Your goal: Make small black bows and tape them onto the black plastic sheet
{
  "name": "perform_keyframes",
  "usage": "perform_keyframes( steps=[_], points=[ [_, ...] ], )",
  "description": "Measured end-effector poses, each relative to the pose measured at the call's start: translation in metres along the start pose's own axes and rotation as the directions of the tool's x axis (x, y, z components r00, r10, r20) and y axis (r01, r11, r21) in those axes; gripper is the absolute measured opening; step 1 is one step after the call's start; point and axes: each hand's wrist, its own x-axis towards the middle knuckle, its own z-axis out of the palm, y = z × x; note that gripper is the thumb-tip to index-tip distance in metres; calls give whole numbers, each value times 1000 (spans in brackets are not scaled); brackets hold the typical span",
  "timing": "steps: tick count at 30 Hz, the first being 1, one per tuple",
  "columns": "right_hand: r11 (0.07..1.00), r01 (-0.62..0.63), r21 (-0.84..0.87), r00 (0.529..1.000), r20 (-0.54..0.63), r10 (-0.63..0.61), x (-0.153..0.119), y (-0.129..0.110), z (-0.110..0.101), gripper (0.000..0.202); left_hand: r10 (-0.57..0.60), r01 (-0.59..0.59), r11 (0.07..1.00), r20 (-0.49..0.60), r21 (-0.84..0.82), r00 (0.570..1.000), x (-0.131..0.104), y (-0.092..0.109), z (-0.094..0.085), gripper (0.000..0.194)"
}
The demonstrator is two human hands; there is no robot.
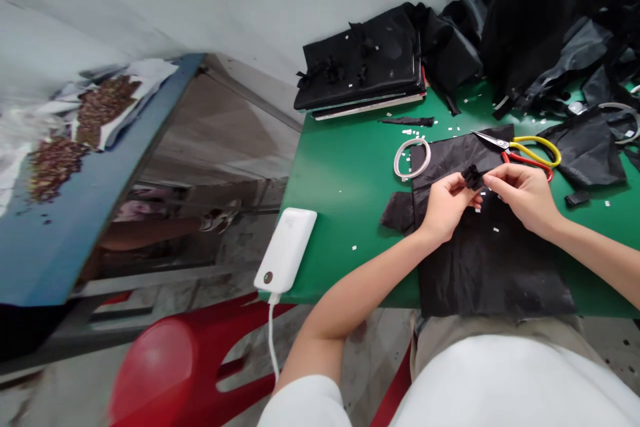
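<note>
Between the fingers of my left hand is a small bunched black fabric bow. My right hand pinches the right side of the same piece, thumb and forefinger together. Beneath both hands a black fabric panel lies flat and hangs slightly over the table's front edge. Just beyond the right hand are scissors with yellow and red handles, blades pointing left. A roll of white tape rests on the panel's left upper corner. Small white bits are scattered around.
On the green table lie a white power bank with a cable, a stack of black fabric pieces with bows, and a heap of black fabric. A red chair stands at left, near a blue table.
</note>
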Motion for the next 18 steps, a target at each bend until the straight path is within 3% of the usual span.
perform_keyframes(
  steps=[5,8,12,14,18],
  points=[
    [995,28,-100,1000,-8,-29,1,2,1,23,20,-22,997,30,72,999,0,2,-1,42],
    [942,172,-288,985,29,-170,3,1,-3,16,4,-10,994,55,106,999,1,4,-3,41],
    [798,387,-461,921,169,-350,7,-4,-10,11,-24,7,987,108,159,994,2,7,-5,39],
    [795,397,-459,918,209,-338,8,-6,-11,12,-38,12,982,138,187,990,2,9,-6,36],
    [866,286,-410,956,182,-230,6,-8,-10,13,-46,4,973,174,232,984,1,13,-7,34]
  ],
)
